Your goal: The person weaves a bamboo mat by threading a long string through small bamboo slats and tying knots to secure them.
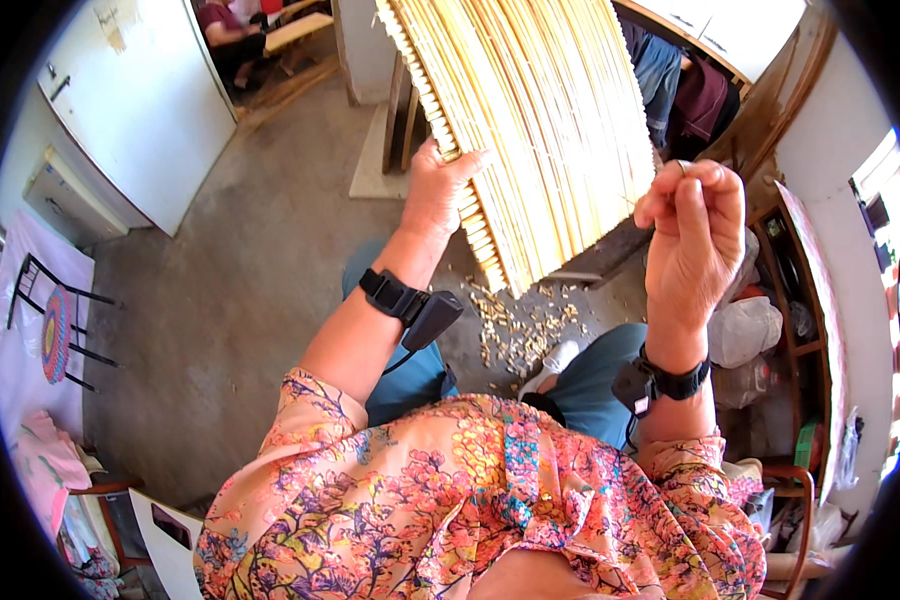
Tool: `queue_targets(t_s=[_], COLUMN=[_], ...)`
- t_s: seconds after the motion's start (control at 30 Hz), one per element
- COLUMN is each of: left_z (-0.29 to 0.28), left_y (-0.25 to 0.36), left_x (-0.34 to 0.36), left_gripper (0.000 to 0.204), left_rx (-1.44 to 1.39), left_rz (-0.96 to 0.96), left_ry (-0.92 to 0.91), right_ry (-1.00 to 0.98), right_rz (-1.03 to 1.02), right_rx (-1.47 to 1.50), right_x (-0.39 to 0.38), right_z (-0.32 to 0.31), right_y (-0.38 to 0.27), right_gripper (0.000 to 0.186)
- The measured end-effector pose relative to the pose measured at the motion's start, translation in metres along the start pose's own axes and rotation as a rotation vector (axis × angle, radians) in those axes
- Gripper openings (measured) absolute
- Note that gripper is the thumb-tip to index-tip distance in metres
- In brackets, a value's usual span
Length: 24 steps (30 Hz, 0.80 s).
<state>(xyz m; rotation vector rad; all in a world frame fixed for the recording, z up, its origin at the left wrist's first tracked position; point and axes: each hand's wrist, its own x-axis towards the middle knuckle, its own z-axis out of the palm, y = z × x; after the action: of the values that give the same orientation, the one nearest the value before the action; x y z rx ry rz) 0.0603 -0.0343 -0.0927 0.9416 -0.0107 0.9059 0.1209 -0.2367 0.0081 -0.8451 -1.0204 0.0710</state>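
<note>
A curved mat of pale yellow stalks, lying side by side, rises in front of me, tilted. Its left side shows a row of cut stalk ends. My left hand grips that edge, with the thumb over the top face and the fingers partly hidden behind it. Just off the mat's right edge, my right hand is raised with its fingertips pinched together. Whatever lies in that pinch is too small to make out. Black straps with small dark devices circle both wrists.
Short cut stalk pieces litter the floor below the mat. Shelves with plastic bags stand at the right. A stool with a colourful round seat is at the left, near a white door. Another person sits beyond the doorway.
</note>
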Motion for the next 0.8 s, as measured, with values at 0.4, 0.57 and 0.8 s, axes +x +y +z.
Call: queue_targets(t_s=[0.4,0.57,0.8], left_z=[0.053,0.065,0.106], left_y=[0.093,0.090,0.093], left_x=[0.054,0.082,0.113], left_gripper=[0.037,0.045,0.041], left_rx=[1.190,1.567,1.626], left_rz=[0.539,0.681,0.581], left_ry=[-0.480,-0.741,-0.997], right_ry=[0.155,0.268,0.363], right_rz=[-0.269,-0.208,-0.137], right_rx=[-0.028,-0.080,-0.163], right_x=[-0.016,-0.018,-0.019], right_z=[-0.033,-0.054,-0.089], right_y=[-0.037,-0.031,-0.013], right_gripper=[0.008,0.006,0.004])
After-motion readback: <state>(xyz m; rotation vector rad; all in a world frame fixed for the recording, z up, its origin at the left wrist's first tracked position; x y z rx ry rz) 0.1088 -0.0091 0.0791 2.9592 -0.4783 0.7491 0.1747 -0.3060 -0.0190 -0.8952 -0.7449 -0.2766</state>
